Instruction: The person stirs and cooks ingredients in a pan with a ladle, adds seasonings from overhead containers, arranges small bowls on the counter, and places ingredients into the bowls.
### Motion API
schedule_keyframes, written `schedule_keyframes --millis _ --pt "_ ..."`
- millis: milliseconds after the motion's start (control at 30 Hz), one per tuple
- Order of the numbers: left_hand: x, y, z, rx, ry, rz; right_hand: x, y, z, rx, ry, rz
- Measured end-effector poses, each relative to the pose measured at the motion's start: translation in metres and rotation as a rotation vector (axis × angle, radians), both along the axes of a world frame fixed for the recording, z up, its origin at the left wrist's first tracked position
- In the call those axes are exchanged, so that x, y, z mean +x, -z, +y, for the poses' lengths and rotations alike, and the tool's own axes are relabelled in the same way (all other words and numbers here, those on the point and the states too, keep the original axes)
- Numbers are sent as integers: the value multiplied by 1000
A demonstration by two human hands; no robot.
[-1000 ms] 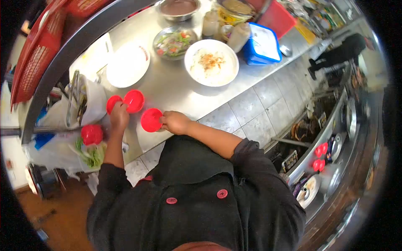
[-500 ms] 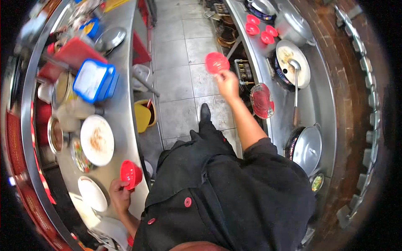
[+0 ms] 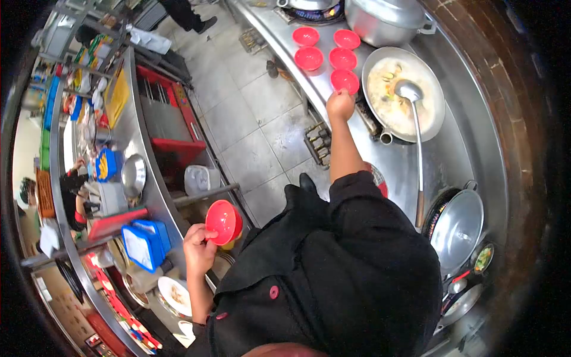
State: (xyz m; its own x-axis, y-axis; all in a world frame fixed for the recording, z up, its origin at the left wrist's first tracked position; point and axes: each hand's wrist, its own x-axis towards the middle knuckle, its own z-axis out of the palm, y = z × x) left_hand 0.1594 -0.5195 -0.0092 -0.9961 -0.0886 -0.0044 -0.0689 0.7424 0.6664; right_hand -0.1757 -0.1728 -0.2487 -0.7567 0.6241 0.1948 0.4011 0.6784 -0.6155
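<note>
A red bowl (image 3: 224,222) is pinched by its rim in my left hand (image 3: 201,247), held over the aisle beside the left counter. My right hand (image 3: 341,107) reaches out to the stove counter and grips the near rim of another red bowl (image 3: 345,81); whether this bowl rests on the metal cannot be told. Beyond it several red bowls (image 3: 308,58) stand close together. Just right of them a wide wok (image 3: 437,89) holds a pale, bubbling broth with pieces of food, and a long-handled ladle (image 3: 409,90) lies in it.
A large lidded pot (image 3: 383,24) stands behind the wok, and a lidded pan (image 3: 464,220) sits nearer on the right. Blue containers (image 3: 144,243), a metal bowl (image 3: 134,174) and a white plate (image 3: 172,296) are on the left counter. Another person's legs (image 3: 185,15) show far down the aisle.
My right hand has carried its bowl from over the aisle to the bowls by the wok. My left hand's bowl has moved off the left counter's edge. The view has turned right.
</note>
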Motion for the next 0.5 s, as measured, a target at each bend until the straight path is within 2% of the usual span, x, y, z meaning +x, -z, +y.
schedule_keyframes --millis 100,167,233,300,367,500 --pt "-45 6 4 26 97 6 -11 17 9 -71 -6 -36" --pt "-74 9 10 21 218 16 -15 26 10 32 -31 158" --pt "-101 11 17 54 229 -28 -18 5 9 -144 -29 -26" --pt "-129 14 22 22 348 -14 -25 5 12 -106 -81 -58" --pt "-154 19 29 15 373 -24 -30 8 13 -96 -32 -55" --pt "-215 40 43 -88 602 80 -29 5 14 -75 -31 -99"
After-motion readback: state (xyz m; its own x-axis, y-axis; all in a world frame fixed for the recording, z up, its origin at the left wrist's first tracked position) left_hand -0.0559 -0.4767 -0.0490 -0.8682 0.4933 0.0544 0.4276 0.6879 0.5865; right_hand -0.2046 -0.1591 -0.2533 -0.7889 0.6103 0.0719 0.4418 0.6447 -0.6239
